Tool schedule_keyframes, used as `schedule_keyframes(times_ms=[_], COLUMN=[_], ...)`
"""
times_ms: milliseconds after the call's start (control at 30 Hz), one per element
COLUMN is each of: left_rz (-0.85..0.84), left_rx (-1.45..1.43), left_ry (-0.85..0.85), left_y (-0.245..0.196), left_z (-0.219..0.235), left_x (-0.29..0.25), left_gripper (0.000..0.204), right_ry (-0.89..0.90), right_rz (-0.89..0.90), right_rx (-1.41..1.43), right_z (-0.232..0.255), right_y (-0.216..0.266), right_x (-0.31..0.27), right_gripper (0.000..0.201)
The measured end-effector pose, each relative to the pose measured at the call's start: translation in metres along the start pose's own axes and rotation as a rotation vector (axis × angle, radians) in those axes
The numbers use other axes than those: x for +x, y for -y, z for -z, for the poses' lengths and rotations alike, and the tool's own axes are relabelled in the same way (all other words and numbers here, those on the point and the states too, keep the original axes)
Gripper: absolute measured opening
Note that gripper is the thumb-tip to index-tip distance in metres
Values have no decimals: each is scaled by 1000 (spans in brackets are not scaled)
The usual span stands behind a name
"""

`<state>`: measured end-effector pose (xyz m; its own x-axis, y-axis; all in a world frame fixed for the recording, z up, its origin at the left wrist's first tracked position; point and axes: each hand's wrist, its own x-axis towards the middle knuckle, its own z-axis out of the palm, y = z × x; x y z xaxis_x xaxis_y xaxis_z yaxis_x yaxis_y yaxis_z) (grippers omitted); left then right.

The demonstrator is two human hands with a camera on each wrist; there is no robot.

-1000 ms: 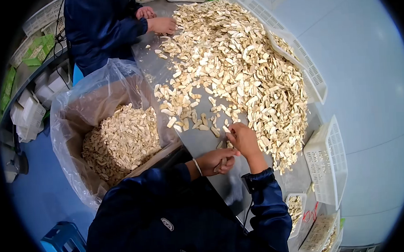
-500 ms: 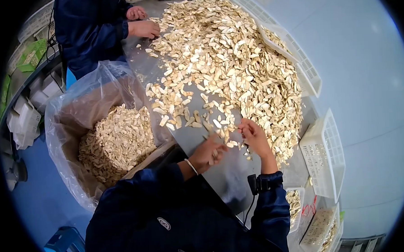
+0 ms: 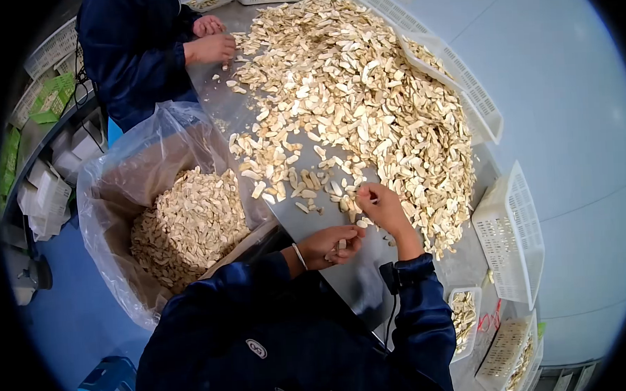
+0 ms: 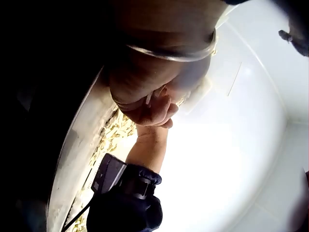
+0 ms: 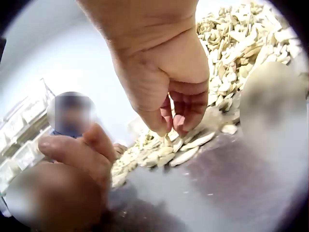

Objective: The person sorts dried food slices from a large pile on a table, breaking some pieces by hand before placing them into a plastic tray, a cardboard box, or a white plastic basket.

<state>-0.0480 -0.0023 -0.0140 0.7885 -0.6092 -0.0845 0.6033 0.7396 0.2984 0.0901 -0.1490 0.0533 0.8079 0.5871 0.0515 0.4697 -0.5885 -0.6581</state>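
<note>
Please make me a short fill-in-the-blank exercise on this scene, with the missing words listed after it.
1. The left hand wears a pale band around its ____.
2. Of the wearer's two hands, the one nearer the big heap of slices is the ____ one.
3. The large box is lined with clear ____.
4. The stool at the head view's lower left is coloured ____.

Missing words: wrist; right; plastic; blue

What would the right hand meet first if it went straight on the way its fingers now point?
The right hand would probably meet the loose pale slices just beyond its fingertips, though any gap is unclear.
</note>
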Motion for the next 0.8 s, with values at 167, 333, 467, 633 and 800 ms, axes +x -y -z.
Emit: schedule_keyframes(times_ms=[167, 333, 467, 633, 800], left_rz=[-24, -4, -7, 10, 7], left_rx=[-52, 25, 45, 66, 98], left_ry=[35, 47, 71, 85, 127], left_y=[0, -4, -1, -2, -2], left_z=[-1, 1, -1, 0, -1], left_x=[-1, -2, -4, -4, -3], left_gripper=[25, 29, 30, 28, 26], right_ry=[-99, 153, -40, 186, 77], right_rz=[-5, -235, -11, 139, 443], right_rx=[-299, 394, -104, -124, -130], right_z=[5, -8, 0, -9, -30], right_y=[13, 10, 38, 40, 42], right_x=[7, 2, 2, 0, 5], right_gripper=[13, 12, 9, 9, 12])
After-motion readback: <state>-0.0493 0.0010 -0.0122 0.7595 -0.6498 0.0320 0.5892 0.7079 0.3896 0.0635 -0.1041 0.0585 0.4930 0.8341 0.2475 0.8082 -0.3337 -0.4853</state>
